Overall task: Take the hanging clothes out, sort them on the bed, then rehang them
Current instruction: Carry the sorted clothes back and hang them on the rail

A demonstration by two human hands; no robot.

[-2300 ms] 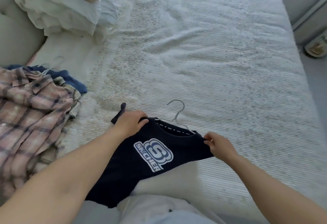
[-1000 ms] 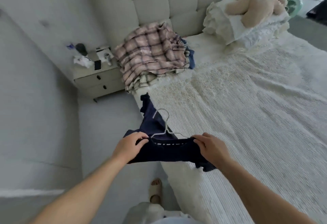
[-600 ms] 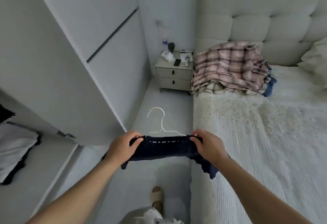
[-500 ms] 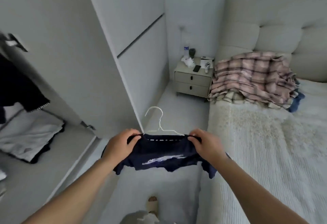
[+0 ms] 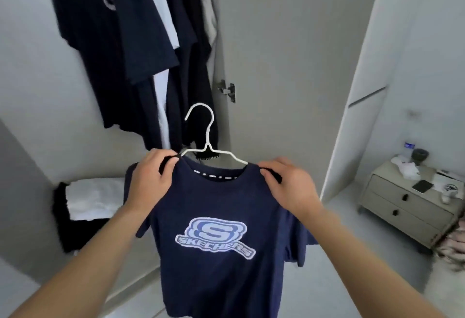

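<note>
Head view shows a dark blue T-shirt [image 5: 216, 254] held up in the middle, close to the person. It is soft cloth with a pale blue and white logo on the chest. It hangs on a thin white wire hanger [image 5: 210, 146] with a round hook on top. The left hand [image 5: 151, 182] grips the left shoulder of the shirt, fingers curled over the cloth. The right hand [image 5: 289, 187] grips the right shoulder the same way. Far behind the hook, more dark shirts [image 5: 120, 41] hang in the open wardrobe [image 5: 30, 91]. A strip of white cloth shows between them. Low on the left, folded white cloth [image 5: 93, 198] lies on a dark pile. The smooth pale wardrobe door [image 5: 289, 53] stands open with a small metal hinge [image 5: 227, 90]. At the right is a small bedside cabinet [image 5: 407, 207] with two drawers and little things on top.
</note>
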